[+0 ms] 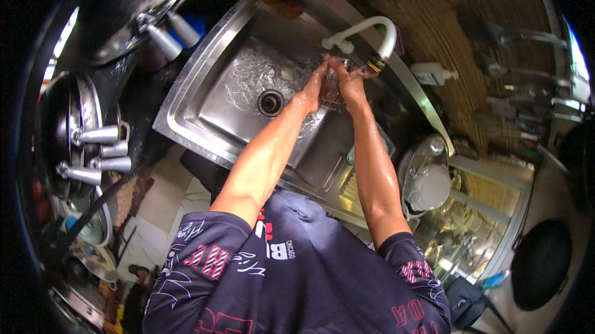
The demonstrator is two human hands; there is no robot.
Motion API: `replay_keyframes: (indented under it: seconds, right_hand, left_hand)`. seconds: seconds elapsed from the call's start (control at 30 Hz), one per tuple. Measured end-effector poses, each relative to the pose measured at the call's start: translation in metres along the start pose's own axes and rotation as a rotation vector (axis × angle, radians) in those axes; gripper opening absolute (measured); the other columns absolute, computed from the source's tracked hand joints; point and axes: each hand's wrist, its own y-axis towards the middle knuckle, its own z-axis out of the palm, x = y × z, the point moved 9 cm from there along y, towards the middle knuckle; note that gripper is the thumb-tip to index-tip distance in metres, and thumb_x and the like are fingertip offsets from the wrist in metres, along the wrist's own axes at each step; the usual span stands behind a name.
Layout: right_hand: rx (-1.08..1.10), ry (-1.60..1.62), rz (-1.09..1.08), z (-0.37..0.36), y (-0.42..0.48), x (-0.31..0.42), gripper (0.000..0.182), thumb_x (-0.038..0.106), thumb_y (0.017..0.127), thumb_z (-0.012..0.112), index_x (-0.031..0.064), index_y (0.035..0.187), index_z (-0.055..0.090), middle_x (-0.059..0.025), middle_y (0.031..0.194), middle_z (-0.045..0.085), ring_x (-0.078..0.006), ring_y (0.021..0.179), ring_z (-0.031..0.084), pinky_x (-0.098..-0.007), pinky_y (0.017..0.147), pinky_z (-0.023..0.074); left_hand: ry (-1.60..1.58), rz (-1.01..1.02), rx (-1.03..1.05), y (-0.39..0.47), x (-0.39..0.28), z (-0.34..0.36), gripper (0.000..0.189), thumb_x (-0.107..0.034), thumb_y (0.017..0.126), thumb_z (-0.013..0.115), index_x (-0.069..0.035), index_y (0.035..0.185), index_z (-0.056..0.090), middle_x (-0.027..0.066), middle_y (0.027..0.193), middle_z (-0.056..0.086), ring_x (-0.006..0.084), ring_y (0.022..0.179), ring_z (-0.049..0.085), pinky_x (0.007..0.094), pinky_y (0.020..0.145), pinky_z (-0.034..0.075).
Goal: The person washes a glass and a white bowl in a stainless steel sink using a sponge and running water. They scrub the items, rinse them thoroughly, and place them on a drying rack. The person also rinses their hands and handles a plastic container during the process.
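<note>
Both wet hands are over a stainless steel double sink (223,106), under the outlet of a white gooseneck tap (372,22). Between them is a clear, see-through container (331,86), perhaps a glass; its exact shape is blurred by water. My left hand (316,86) lies flat along its left side, fingers pointing to the tap. My right hand (351,83) grips the other side, close to the tap's black and yellow outlet (375,63). Water ripples across the left basin around the round drain (270,102).
Pans with metal handles (104,135) hang or stand at the left. A white bottle (432,74) is behind the sink's right rim. Right of my forearm are a clear bowl (415,153) and a white bowl (432,187). A dark round pan (541,264) is far right.
</note>
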Motion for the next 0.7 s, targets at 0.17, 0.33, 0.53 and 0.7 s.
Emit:
replay_keyframes:
  seconds: [0.17, 0.33, 0.53, 0.7]
  right_hand:
    - [-0.063, -0.673, -0.580, 0.035, 0.006, 0.067, 0.033, 0.034, 0.091, 0.068, 0.0015, 0.090, 0.067, -0.0070, 0.087, 0.062, -0.0139, 0.080, 0.054, -0.0344, 0.074, 0.0448]
    - [0.175, -0.492, -0.080, 0.032, 0.033, 0.040, 0.046, 0.036, 0.090, 0.070, -0.0025, 0.067, 0.061, -0.0028, 0.053, 0.045, -0.0110, 0.054, 0.041, -0.0332, 0.053, 0.0370]
    - [-0.042, -0.555, -0.387, 0.027, -0.003, 0.093, 0.045, 0.038, 0.089, 0.071, -0.0011, 0.069, 0.063, -0.0064, 0.056, 0.055, -0.0126, 0.055, 0.045, -0.0329, 0.054, 0.0384]
    - [0.334, -0.014, 0.042, 0.043, 0.001, 0.049, 0.041, 0.036, 0.092, 0.067, -0.0047, 0.087, 0.067, -0.0145, 0.080, 0.070, -0.0234, 0.075, 0.068, -0.0364, 0.070, 0.0528]
  left_hand:
    - [0.120, 0.046, -0.170, 0.014, -0.004, -0.074, 0.063, -0.061, 0.099, 0.036, -0.008, 0.124, 0.057, 0.0108, 0.118, 0.065, 0.0260, 0.098, 0.067, 0.0410, 0.081, 0.057]
    - [-0.035, -0.089, -0.167, -0.003, 0.009, -0.058, 0.058, -0.051, 0.103, 0.031, 0.000, 0.120, 0.053, 0.0187, 0.105, 0.066, 0.0328, 0.084, 0.069, 0.0466, 0.069, 0.060]
    - [-0.018, -0.147, -0.256, -0.012, -0.013, -0.068, 0.056, -0.056, 0.096, 0.049, -0.008, 0.124, 0.054, 0.0137, 0.113, 0.065, 0.0282, 0.095, 0.065, 0.0485, 0.083, 0.056]
    - [0.773, 0.530, -0.711, -0.023, -0.082, -0.086, 0.028, -0.036, 0.093, 0.063, -0.010, 0.100, 0.069, 0.0061, 0.090, 0.070, 0.0184, 0.085, 0.064, 0.0341, 0.075, 0.051]
